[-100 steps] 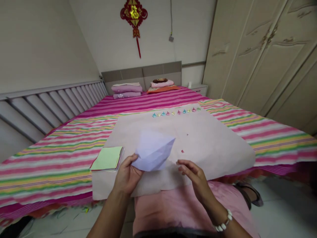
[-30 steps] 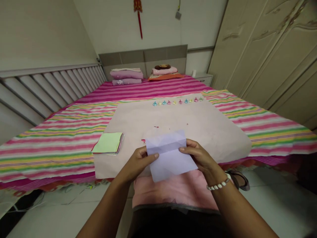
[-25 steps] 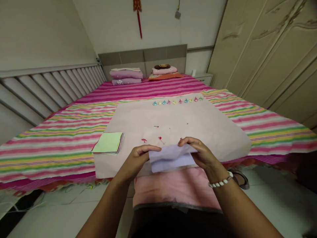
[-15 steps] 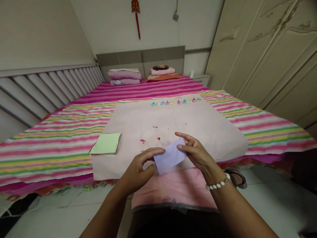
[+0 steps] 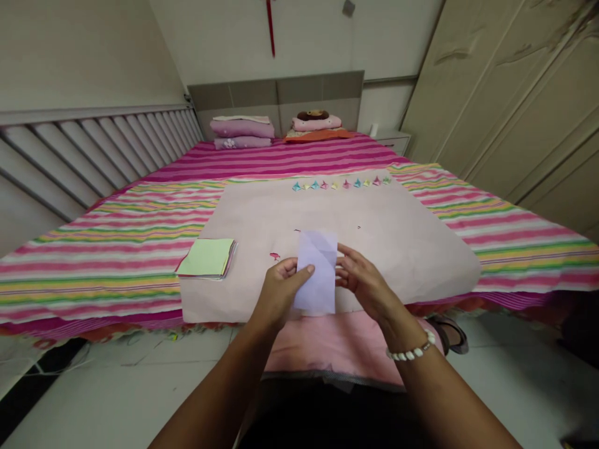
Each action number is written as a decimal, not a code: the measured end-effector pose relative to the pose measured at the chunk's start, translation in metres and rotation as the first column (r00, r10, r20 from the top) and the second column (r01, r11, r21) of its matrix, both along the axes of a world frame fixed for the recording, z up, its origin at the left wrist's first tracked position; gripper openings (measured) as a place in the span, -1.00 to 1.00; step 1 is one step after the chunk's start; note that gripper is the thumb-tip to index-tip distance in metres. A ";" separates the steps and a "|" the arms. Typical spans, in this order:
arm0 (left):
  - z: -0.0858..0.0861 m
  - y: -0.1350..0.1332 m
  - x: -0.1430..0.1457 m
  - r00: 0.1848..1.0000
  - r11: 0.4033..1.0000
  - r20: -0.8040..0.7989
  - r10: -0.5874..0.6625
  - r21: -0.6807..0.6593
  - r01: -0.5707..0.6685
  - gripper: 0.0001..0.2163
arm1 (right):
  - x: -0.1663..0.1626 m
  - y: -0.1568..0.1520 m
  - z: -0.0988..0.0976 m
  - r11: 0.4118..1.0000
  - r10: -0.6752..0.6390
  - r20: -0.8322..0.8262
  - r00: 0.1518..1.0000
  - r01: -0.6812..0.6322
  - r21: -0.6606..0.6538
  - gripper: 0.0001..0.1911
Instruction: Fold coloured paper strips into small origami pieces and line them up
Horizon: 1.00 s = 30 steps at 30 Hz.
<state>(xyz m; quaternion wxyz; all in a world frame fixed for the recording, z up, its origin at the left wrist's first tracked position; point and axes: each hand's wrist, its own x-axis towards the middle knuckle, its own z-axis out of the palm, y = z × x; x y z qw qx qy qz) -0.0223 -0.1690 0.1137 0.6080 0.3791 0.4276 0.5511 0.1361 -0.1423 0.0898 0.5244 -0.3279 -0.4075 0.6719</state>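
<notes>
Lilac creased paper (image 5: 322,290), right of the green-topped paper stack (image 5: 207,256), should handle light and tear-prone; hold opposite edges: left hand (image 5: 279,288) pinches one, half-open right hand (image 5: 367,284) adjoins the other, contact unclear.

The paper (image 5: 321,274) was lilac. The stack's top sheet (image 5: 206,257) was light green. The bedspread (image 5: 116,249) bore pink, white, green and yellow stripes.
</notes>
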 end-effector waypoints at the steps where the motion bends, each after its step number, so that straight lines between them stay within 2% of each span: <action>1: -0.001 0.001 0.002 0.999 1.000 0.039 0.022 0.006 -0.023 -0.76 | -0.003 -0.004 -0.005 0.999 0.043 0.005 0.999 -0.043 -0.011 -0.49; 3: -0.003 0.002 0.004 0.995 0.999 0.090 0.049 0.008 -0.049 -0.75 | -0.009 -0.010 -0.012 0.994 0.104 -0.006 0.995 -0.104 -0.017 -0.43; 7: -0.004 0.001 0.000 0.991 0.997 0.112 0.076 -0.013 -0.075 -0.74 | -0.011 -0.014 -0.013 0.998 -0.056 0.018 0.998 0.056 -0.003 -0.42; 9: -0.004 -0.001 -0.002 0.994 0.999 0.099 0.044 -0.029 -0.041 -0.75 | -0.008 -0.013 -0.011 0.994 -0.102 0.059 0.993 0.099 0.056 -0.43; 12: -0.006 -0.003 -0.005 0.995 0.997 0.096 -0.023 -0.072 0.030 -0.73 | -0.004 -0.013 -0.011 0.985 -0.110 0.111 0.988 0.093 0.145 -0.45; 15: -0.006 -0.003 -0.006 0.995 0.994 0.104 -0.005 -0.109 0.016 -0.73 | 0.001 -0.017 -0.015 0.966 -0.116 0.171 0.978 0.071 0.248 -0.51; 18: -0.004 -0.003 -0.009 0.991 0.992 0.130 0.011 -0.129 0.006 -0.73 | 0.008 -0.021 -0.020 0.926 -0.112 0.261 0.959 0.005 0.378 -0.57; 20: -0.002 -0.003 -0.010 0.988 0.990 0.155 0.004 -0.139 0.018 -0.73 | 0.010 -0.023 -0.021 0.876 -0.113 0.318 0.942 -0.057 0.479 -0.55; 22: -0.001 -0.004 -0.011 0.985 0.991 0.173 -0.019 -0.130 0.042 -0.72 | 0.010 -0.023 -0.019 0.820 -0.145 0.368 0.918 -0.096 0.564 -0.55; 24: -0.002 -0.005 -0.012 0.983 0.991 0.172 -0.062 -0.106 0.081 -0.72 | 0.009 -0.022 -0.017 0.792 -0.186 0.392 0.901 -0.099 0.603 -0.61; 27: -0.006 -0.008 -0.014 0.985 0.991 0.133 -0.106 -0.065 0.116 -0.73 | 0.007 -0.018 -0.014 0.796 -0.198 0.378 0.905 -0.077 0.600 -0.75; 30: -0.011 -0.010 -0.016 0.987 0.990 0.092 -0.130 -0.044 0.135 -0.71 | 0.004 -0.015 -0.014 0.847 -0.149 0.329 0.933 -0.051 0.529 -0.88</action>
